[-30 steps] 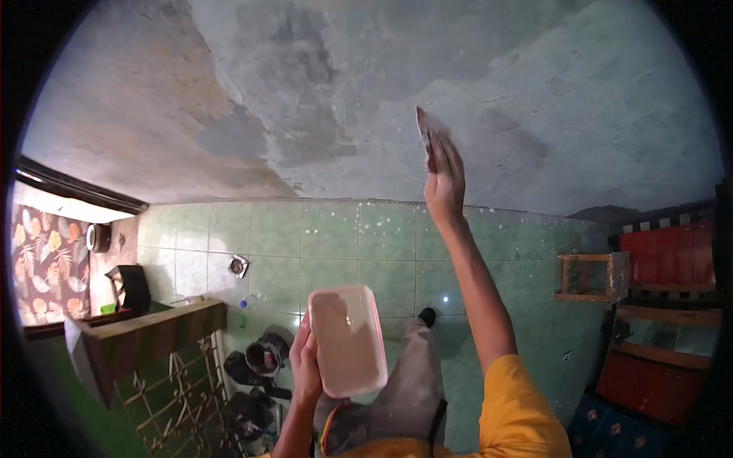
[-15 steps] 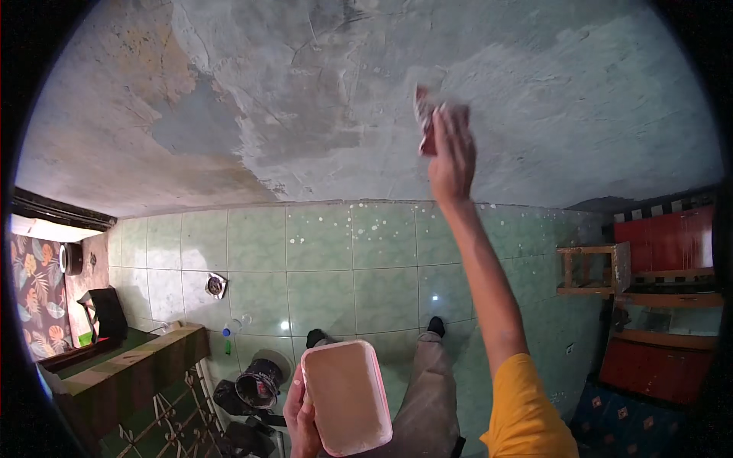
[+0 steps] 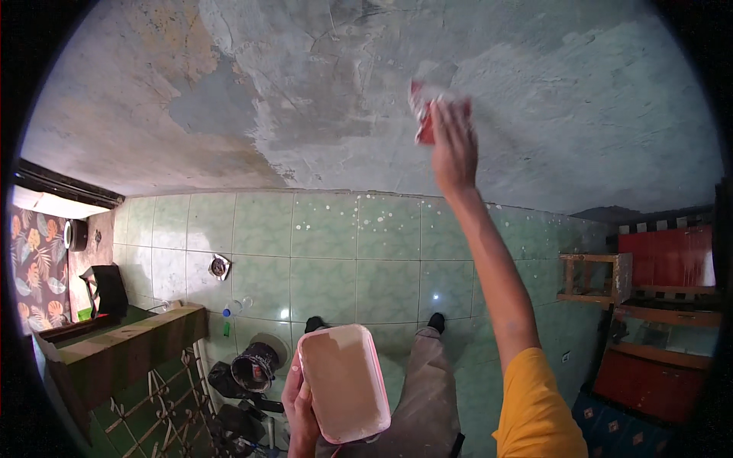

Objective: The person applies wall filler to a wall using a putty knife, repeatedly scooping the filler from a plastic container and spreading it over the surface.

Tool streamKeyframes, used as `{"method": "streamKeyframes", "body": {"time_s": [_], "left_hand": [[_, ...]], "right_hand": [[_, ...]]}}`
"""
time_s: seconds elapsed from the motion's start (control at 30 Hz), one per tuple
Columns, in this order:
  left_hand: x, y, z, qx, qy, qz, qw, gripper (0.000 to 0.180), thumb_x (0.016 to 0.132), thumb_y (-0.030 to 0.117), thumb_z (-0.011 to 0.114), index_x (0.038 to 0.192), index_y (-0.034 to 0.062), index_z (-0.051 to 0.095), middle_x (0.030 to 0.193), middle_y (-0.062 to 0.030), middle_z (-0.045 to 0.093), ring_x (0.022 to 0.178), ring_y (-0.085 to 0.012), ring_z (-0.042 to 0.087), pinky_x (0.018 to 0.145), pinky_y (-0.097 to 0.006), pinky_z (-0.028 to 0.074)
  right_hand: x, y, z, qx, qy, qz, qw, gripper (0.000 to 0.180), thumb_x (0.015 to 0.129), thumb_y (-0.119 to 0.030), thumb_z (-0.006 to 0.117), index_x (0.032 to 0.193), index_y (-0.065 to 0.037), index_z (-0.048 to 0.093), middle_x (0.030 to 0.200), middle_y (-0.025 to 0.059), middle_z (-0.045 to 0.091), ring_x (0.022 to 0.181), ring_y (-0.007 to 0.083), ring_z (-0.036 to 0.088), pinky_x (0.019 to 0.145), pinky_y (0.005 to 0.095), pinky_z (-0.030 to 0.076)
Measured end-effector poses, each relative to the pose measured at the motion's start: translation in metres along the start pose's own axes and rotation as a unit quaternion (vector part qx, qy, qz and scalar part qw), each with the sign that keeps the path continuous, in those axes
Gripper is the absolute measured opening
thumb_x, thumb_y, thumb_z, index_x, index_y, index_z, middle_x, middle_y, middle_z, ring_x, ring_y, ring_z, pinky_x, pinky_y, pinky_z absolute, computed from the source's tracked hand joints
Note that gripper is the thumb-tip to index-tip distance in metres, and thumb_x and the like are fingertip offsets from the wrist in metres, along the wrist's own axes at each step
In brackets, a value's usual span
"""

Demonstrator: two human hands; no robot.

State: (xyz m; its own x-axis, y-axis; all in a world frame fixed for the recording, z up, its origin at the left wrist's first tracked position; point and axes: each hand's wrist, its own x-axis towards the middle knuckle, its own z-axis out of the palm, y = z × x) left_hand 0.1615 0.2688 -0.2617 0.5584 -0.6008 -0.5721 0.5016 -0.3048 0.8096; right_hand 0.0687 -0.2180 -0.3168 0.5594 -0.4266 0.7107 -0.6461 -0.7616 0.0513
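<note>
Against the grey, patchily plastered wall [image 3: 328, 130], my right hand [image 3: 455, 145] is pressed with fingers extended over a crumpled, flexible red-and-white sheet [image 3: 424, 131]. The sheet is smeared pale and slightly blurred; I cannot tell its material. Its edges stick out on both sides of the fingers. Low in front of me, my left hand [image 3: 300, 397] grips the left side of a rectangular pink plastic tub [image 3: 384, 393]. Its fingers go partly out of sight beneath the tub. Smooth beige-grey paste or liquid [image 3: 343, 385] fills the tub, which is held roughly level.
Green floor tiles [image 3: 259, 221] carry white splashes along the wall. A dark bucket [image 3: 256, 368] and a plastic bottle [image 3: 227, 314] are at left, beside a metal grille [image 3: 164, 401]. A small dish [image 3: 219, 267] lies farther off. On the right stand a wooden stool [image 3: 595, 276] and red cabinet [image 3: 660, 256].
The whole view has shifted slightly, with the floor edge now higher. My right hand stays on the wall with the sheet, of which more red shows. My left hand still holds the tub.
</note>
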Motion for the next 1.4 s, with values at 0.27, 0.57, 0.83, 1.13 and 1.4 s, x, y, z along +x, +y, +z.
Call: {"method": "streamKeyframes", "body": {"time_s": [0.27, 0.57, 0.83, 1.13, 1.4], "left_hand": [[0.012, 0.017, 0.022, -0.008, -0.054, 0.047, 0.997, 0.065, 0.098, 0.029, 0.052, 0.149, -0.0058, 0.031, 0.149, -0.0133, 0.041, 0.135, -0.0213, 0.042, 0.110, -0.034, 0.034], [0.062, 0.009, 0.052, 0.010, -0.067, 0.111, 0.992, 0.066, 0.100, 0.033, 0.047, 0.151, -0.0050, 0.027, 0.151, -0.0142, 0.039, 0.138, -0.0216, 0.037, 0.113, -0.034, 0.028], [0.020, 0.059, 0.131, -0.031, -0.147, 0.189, 0.970, 0.062, 0.106, 0.033, 0.035, 0.154, -0.0017, 0.019, 0.158, -0.0169, 0.027, 0.144, -0.0234, 0.026, 0.117, -0.034, 0.021], [-0.079, 0.123, 0.181, 0.056, -0.161, 0.289, 0.942, 0.064, 0.105, 0.038, 0.032, 0.153, -0.0027, 0.021, 0.155, -0.0166, 0.030, 0.142, -0.0243, 0.030, 0.115, -0.035, 0.026], [-0.115, 0.152, 0.188, -0.012, -0.220, 0.284, 0.933, 0.061, 0.107, 0.028, 0.034, 0.154, -0.0036, 0.011, 0.160, -0.0166, 0.018, 0.147, -0.0242, 0.020, 0.118, -0.036, 0.019]], "right_hand": [[-0.020, 0.000, 0.027, -0.039, -0.067, 0.002, 0.997, 0.056, 0.092, -0.001, 0.045, 0.147, -0.007, 0.040, 0.151, 0.0126, 0.041, 0.140, 0.0306, 0.038, 0.114, 0.0473, 0.031], [-0.126, -0.077, -0.154, 0.380, -0.112, 0.426, 0.814, 0.024, 0.102, -0.012, 0.048, 0.121, 0.002, 0.054, 0.109, 0.0106, 0.060, 0.103, 0.0193, 0.057, 0.094, 0.0325, 0.043], [-0.052, -0.106, -0.370, 0.463, -0.137, 0.524, 0.702, 0.018, 0.099, -0.013, 0.057, 0.108, 0.002, 0.056, 0.094, 0.0067, 0.061, 0.084, 0.0115, 0.056, 0.075, 0.0287, 0.048], [0.024, -0.118, -0.432, 0.214, -0.168, 0.290, 0.918, 0.028, 0.092, -0.012, 0.059, 0.119, -0.002, 0.060, 0.099, 0.0161, 0.067, 0.089, 0.0353, 0.067, 0.075, 0.0423, 0.054], [0.036, -0.112, -0.462, 0.205, -0.196, 0.274, 0.919, 0.029, 0.095, -0.014, 0.055, 0.122, -0.007, 0.059, 0.098, 0.0165, 0.069, 0.085, 0.0341, 0.068, 0.070, 0.0437, 0.054]]}}
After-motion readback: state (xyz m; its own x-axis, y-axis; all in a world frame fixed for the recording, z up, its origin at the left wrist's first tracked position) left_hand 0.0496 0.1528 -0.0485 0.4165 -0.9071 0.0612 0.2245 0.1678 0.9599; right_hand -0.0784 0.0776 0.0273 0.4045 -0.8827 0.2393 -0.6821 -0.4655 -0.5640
